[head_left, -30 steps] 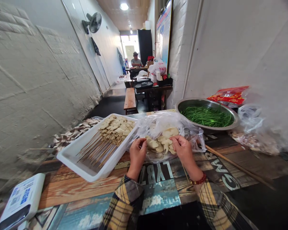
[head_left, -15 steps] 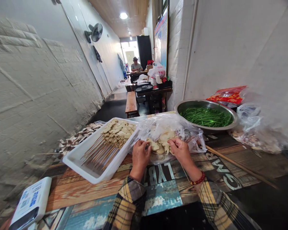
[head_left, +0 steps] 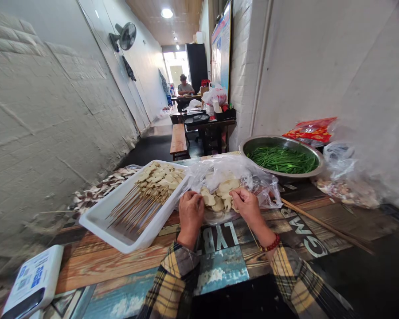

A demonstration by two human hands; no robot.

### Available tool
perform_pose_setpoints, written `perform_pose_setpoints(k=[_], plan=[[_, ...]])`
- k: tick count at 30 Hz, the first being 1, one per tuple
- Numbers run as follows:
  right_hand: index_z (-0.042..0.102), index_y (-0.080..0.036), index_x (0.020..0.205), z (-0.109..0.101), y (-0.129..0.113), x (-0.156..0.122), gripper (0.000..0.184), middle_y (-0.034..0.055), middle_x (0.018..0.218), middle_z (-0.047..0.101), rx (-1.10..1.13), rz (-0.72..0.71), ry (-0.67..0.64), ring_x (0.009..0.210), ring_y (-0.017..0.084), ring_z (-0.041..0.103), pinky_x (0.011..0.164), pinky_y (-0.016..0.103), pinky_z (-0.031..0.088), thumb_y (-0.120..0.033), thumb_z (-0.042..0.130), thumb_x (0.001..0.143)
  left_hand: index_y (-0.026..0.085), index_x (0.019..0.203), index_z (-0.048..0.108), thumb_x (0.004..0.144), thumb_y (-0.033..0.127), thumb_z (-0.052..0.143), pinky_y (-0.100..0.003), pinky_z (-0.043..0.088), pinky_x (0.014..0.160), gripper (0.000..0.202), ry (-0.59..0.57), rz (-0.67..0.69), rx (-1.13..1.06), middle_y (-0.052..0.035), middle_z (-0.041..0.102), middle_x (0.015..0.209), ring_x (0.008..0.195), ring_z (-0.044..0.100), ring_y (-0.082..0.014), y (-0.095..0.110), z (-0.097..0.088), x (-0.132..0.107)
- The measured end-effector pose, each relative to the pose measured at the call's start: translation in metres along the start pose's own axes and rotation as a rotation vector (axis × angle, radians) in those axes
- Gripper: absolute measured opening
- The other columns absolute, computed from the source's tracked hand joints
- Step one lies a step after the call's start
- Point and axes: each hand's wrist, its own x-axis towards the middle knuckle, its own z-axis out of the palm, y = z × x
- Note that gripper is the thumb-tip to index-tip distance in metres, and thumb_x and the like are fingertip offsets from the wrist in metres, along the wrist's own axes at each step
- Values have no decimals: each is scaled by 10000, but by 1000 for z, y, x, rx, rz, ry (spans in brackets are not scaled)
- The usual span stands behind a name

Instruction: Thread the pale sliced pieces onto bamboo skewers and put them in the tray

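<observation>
Both hands are over a clear plastic bag [head_left: 266, 188] of pale flat slices [head_left: 226, 188], which look like mushroom. My left hand [head_left: 191, 215] is closed in a pinch at the edge of a pale slice [head_left: 207, 197], on the left side of the heap. My right hand [head_left: 248, 206] pinches with thumb and fingers at the heap's right side. Below its wrist a thin wooden skewer [head_left: 253, 237] shows, in line with the fingertips; the grip itself is partly hidden. Left of my hands a white tray [head_left: 96, 223] holds many skewered pale slices [head_left: 161, 177], sticks pointing toward me.
A steel bowl of green chives [head_left: 282, 159] stands at the back right. Beside it lie a red packet [head_left: 310, 130] and a plastic bag [head_left: 349, 190]. Long sticks [head_left: 326, 223] lie at right. Dark-edged slices [head_left: 99, 186] and a white device [head_left: 33, 281] are at left. A person [head_left: 185, 86] sits far back.
The view has shifted slightly, so the scene sits a little further left. Both hands stay closed at the slices, the left fingers drawn a bit tighter together.
</observation>
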Motion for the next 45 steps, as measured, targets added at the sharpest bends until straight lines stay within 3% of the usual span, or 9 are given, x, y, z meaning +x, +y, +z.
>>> perform_pose_setpoints(k=[6,12,16,22,26,30,33,37,45], plan=[[638,-172,722,0,-3,0,269,-54,438,505,-7,2,3,394,114,462,424,225,346,-410,575,829,226,979,696,825,195,606,-365,442,861,181,-217,291,-142,-62,627,1021,969,533,-225,16,0,-3],[645,-168,739,0,0,1,258,-59,432,497,-9,5,-9,391,112,459,426,223,336,-399,576,831,222,1003,706,786,192,651,-405,429,857,226,-275,269,-102,-88,640,1064,966,538,-247,12,5,-3],[640,-167,731,0,1,0,251,-61,431,487,-15,11,-1,388,109,453,426,221,331,-393,585,824,193,881,740,817,229,612,-371,425,852,147,-177,57,-375,-85,668,956,929,570,-224,8,11,-2],[628,-159,751,0,0,-2,278,-66,446,476,11,24,-11,386,104,438,407,214,322,-418,570,833,144,836,733,751,434,662,-248,419,606,311,-70,-551,-984,-31,666,738,636,553,-136,-1,12,-1],[638,-154,776,-1,3,-3,280,-69,456,473,24,40,-18,400,104,443,423,215,334,-420,575,835,128,799,697,690,453,708,-215,364,494,343,-41,-699,-1209,8,606,650,507,461,-86,-3,13,-2],[636,-157,756,-2,4,-3,279,-70,444,471,11,35,-12,397,102,435,424,215,323,-420,583,833,133,834,694,774,436,627,-252,442,558,316,41,-614,-1085,-25,648,711,573,545,-125,0,10,0],[634,-158,751,-2,3,-3,277,-69,446,474,11,34,-11,398,101,433,426,216,324,-417,584,834,162,911,707,838,328,565,-336,488,780,230,167,-324,-725,-78,696,927,841,623,-197,3,5,1],[639,-155,768,-3,2,-4,279,-66,457,485,11,32,-18,405,105,447,431,218,338,-419,579,835,196,886,722,837,200,555,-391,449,883,174,72,30,-279,-95,674,1008,965,581,-234,4,2,0],[626,-171,734,-2,0,-4,283,-64,448,487,12,31,-19,398,111,445,420,225,333,-434,587,830,165,716,675,852,201,503,-290,432,692,222,-23,-93,-333,-46,595,746,738,564,-172,2,9,-1]])
